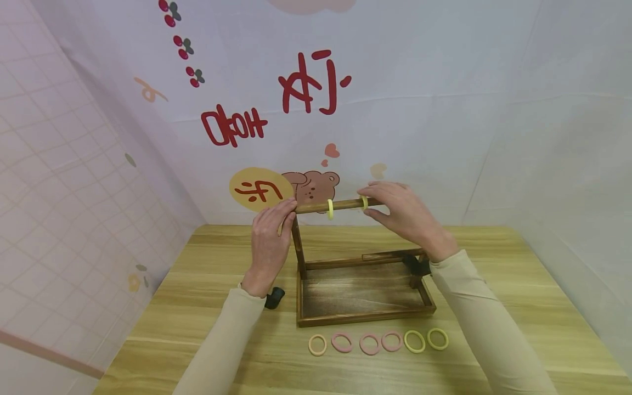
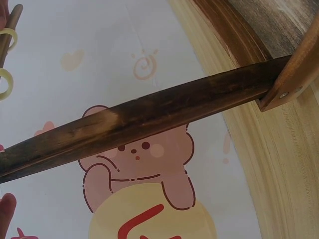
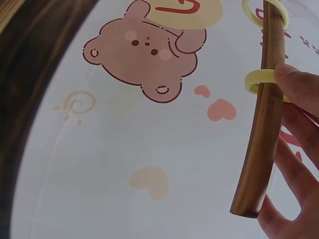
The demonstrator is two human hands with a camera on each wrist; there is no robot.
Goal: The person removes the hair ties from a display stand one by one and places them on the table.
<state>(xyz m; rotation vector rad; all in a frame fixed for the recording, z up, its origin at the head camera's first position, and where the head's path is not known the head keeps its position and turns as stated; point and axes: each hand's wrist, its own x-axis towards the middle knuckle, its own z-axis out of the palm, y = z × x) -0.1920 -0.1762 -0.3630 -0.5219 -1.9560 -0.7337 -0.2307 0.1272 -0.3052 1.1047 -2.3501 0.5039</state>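
A dark wooden rack (image 1: pixel 298 304) stands on the table, with a tall post on its left side and a round top bar (image 1: pixel 348 204). My left hand (image 1: pixel 271 236) grips the bar's left end where it meets the post. Two yellow rings hang around the bar: one yellow ring (image 1: pixel 330 209) near its middle, apart from both hands, and another yellow ring (image 3: pixel 254 82) further right. My right hand (image 1: pixel 402 211) pinches that second ring, and its fingers lie along the bar's free end. Only fingertips (image 2: pixel 7 206) of the left hand show in the left wrist view.
Before the rack lies a row of loose rings on the wooden table (image 1: pixel 266 362): an orange ring (image 1: pixel 309 346), several pink and yellow ones. A shorter, lower bar (image 1: pixel 387 255) sits at the rack's right. A printed cloth (image 1: pixel 419 126) hangs behind.
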